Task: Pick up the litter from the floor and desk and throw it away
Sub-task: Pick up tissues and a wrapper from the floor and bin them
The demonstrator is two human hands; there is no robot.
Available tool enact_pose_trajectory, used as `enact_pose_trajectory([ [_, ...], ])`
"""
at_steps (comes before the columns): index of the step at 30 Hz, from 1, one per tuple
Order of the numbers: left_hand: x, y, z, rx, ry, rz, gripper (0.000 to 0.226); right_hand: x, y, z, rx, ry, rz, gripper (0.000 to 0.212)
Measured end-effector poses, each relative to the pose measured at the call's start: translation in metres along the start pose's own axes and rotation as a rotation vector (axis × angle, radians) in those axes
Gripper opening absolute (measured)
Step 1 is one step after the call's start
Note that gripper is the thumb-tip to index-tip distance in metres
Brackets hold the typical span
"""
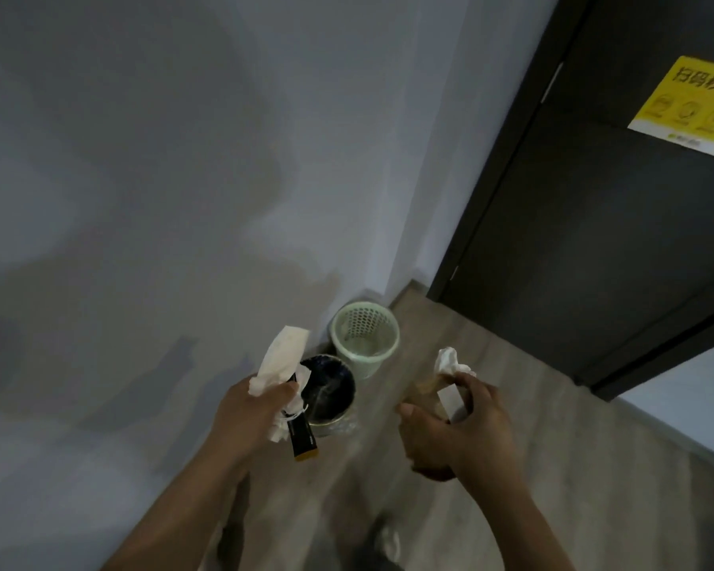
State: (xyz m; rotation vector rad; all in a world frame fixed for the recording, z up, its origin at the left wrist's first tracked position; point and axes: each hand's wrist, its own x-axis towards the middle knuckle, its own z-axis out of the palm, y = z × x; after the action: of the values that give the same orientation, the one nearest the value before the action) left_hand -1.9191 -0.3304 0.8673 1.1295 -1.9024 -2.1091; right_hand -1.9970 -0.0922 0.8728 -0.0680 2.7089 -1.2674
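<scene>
Head view: litter in both fists, right up at the bins by the wall!

On the left, the left hand, curled tight round a long wad of white tissue and a black packet with a yellow end. Grips the tissue so it sticks up above the fingers and the packet so it pokes out below. Hangs over the near rim of the dark-lined bin. On the right, the right hand, fingers curled round a crumpled tissue, a brownish scrap and a white slip. Hovers above the wooden floor, just beside that same bin. Behind the bin, tucked into the corner of the grey wall, a pale green mesh basket. Further right, a dark door with a yellow sticker. At the bottom edge, something blurred, too smeared to call.
</scene>
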Motion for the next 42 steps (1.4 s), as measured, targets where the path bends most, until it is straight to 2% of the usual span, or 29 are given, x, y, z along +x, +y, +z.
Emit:
enact_pose_trajectory([
  [5, 0.069, 0.010, 0.031, 0.030, 0.105, -0.049, 0.010, 0.099, 0.011, 0.015, 0.011, -0.102, -0.035, 0.084],
  [8, 0.106, 0.017, 0.056, 0.037, 0.145, -0.098, 0.027, 0.165, 0.015, 0.023, -0.013, -0.179, -0.076, 0.090],
  [13, 0.157, 0.018, 0.091, 0.139, 0.250, -0.177, 0.024, 0.260, 0.020, 0.030, -0.055, -0.284, -0.105, 0.094],
  [16, 0.185, 0.006, 0.098, 0.163, 0.309, -0.240, 0.029, 0.298, 0.031, 0.048, -0.100, -0.352, -0.131, 0.097],
  [18, 0.203, -0.007, 0.100, 0.165, 0.326, -0.275, 0.031, 0.315, 0.037, 0.061, -0.114, -0.379, -0.131, 0.096],
  [22, 0.248, -0.044, 0.104, 0.178, 0.356, -0.348, 0.016, 0.337, 0.053, 0.091, -0.157, -0.441, -0.074, 0.091],
  [28, 0.313, -0.115, 0.107, 0.180, 0.370, -0.499, 0.013, 0.355, 0.095, 0.150, -0.247, -0.496, -0.023, 0.092],
  [31, 0.343, -0.155, 0.107, 0.232, 0.363, -0.552, 0.020, 0.363, 0.121, 0.181, -0.283, -0.510, 0.015, 0.093],
  [42, 0.445, -0.280, 0.115, 0.313, 0.244, -0.605, 0.015, 0.384, 0.221, 0.280, -0.373, -0.578, 0.055, 0.099],
])
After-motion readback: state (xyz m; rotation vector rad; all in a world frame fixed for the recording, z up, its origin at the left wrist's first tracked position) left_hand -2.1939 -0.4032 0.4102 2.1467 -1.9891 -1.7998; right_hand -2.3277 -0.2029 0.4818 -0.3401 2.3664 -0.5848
